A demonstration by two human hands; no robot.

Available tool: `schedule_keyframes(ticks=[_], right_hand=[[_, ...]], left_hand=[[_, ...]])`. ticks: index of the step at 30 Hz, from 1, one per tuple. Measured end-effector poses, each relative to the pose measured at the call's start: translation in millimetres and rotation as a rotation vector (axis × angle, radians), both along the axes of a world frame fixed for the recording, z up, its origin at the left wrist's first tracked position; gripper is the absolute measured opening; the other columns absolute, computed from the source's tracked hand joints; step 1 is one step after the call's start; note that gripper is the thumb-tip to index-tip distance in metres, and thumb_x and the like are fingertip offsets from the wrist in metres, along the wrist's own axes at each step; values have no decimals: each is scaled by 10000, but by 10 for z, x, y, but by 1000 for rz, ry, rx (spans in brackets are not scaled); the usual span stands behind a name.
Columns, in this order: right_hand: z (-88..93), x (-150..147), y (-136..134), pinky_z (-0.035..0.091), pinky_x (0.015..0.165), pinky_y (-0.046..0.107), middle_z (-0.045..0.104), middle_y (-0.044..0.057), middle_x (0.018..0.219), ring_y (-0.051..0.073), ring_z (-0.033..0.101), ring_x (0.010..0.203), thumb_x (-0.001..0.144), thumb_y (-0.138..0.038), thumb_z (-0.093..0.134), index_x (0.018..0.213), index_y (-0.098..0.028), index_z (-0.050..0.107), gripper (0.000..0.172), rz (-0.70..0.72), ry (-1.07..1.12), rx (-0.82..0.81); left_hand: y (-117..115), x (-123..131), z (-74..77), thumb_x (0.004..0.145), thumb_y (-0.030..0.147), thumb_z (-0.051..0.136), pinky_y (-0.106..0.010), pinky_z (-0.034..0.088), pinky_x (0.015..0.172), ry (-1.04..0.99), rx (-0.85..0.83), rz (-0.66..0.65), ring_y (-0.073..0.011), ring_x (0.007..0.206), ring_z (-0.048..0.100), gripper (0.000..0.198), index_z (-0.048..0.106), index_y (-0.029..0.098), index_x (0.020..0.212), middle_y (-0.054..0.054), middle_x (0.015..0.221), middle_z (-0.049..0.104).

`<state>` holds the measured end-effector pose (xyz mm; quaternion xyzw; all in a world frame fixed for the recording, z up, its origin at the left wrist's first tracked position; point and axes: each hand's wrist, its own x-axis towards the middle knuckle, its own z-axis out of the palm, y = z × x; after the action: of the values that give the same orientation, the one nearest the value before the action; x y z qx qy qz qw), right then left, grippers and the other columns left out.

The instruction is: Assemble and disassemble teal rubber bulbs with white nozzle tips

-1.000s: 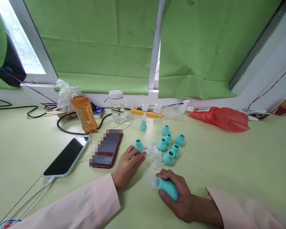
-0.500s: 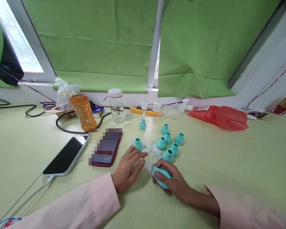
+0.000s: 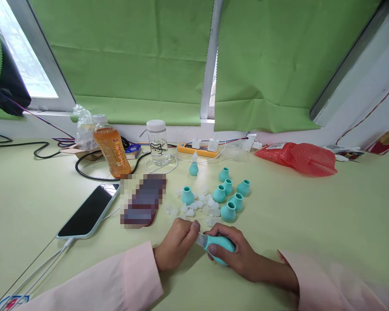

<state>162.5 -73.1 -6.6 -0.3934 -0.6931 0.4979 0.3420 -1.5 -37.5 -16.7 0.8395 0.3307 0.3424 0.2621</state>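
Near the table's front edge, the right hand (image 3: 238,255) wraps closed around a teal rubber bulb (image 3: 221,246). The left hand (image 3: 176,244) pinches the clear tip (image 3: 200,239) at its mouth. Beyond lie loose clear tips (image 3: 194,206) and more teal bulbs (image 3: 228,194), then a bottle (image 3: 112,149).

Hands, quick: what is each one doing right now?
Left hand: closed, fingertips pinching the clear tip at the bulb's mouth.
Right hand: closed around the teal rubber bulb.
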Motion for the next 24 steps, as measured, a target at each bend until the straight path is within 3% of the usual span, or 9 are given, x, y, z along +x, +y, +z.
schedule_keyframes(ticks=[4, 9, 11, 15, 17, 20, 24], right_hand=[[-4, -11, -4, 359, 471, 185, 466, -29, 604, 75, 405, 515, 755, -394, 480, 706, -182, 449, 219, -24, 32, -43], [-19, -22, 13, 269, 359, 145, 450, -51, 581, 38, 343, 420, 737, -423, 495, 705, -185, 424, 250, -26, 120, -228], [-32, -17, 33, 231, 319, 137, 461, -60, 546, 29, 318, 369, 732, -437, 494, 717, -191, 399, 263, 28, 146, -334], [-59, -6, 57, 222, 290, 129, 509, -47, 534, 24, 330, 332, 715, -435, 512, 706, -186, 385, 279, 142, 149, -451], [-62, -7, 53, 221, 293, 123, 510, -44, 542, 20, 326, 337, 711, -426, 520, 707, -183, 390, 276, 174, 138, -470], [-54, -13, 41, 227, 314, 120, 489, -47, 552, 23, 337, 371, 728, -414, 502, 734, -181, 406, 252, 164, 116, -437], [-22, -2, 30, 323, 419, 137, 474, -41, 570, 45, 403, 473, 747, -357, 497, 719, -167, 435, 203, 141, 21, -244]], left_hand=[[-3, -20, -8, 865, 311, 167, -209, 289, 430, -34, 4, -39, -72, 433, 322, 421, 362, 159, 524, 27, 476, 371], [-1, -20, -19, 775, 406, 392, -192, 252, 402, 90, 34, -2, -68, 425, 306, 318, 375, 162, 572, 55, 466, 337], [11, -20, -28, 781, 369, 389, -193, 262, 411, 108, 175, 18, -76, 442, 335, 295, 393, 158, 576, 39, 483, 379], [43, -30, -35, 788, 226, 332, -229, 244, 418, 103, 675, -106, -111, 463, 344, 258, 406, 162, 549, 0, 478, 420], [46, -32, -31, 779, 162, 318, -240, 230, 416, 114, 774, -149, -113, 450, 320, 270, 384, 169, 518, 0, 456, 407], [32, -29, -20, 801, 134, 278, -229, 257, 430, 111, 638, -178, -105, 448, 317, 292, 374, 169, 527, 7, 458, 402], [8, -19, -8, 829, 167, 237, -210, 260, 437, 72, 351, -210, -84, 436, 293, 319, 315, 172, 519, 33, 459, 338]])
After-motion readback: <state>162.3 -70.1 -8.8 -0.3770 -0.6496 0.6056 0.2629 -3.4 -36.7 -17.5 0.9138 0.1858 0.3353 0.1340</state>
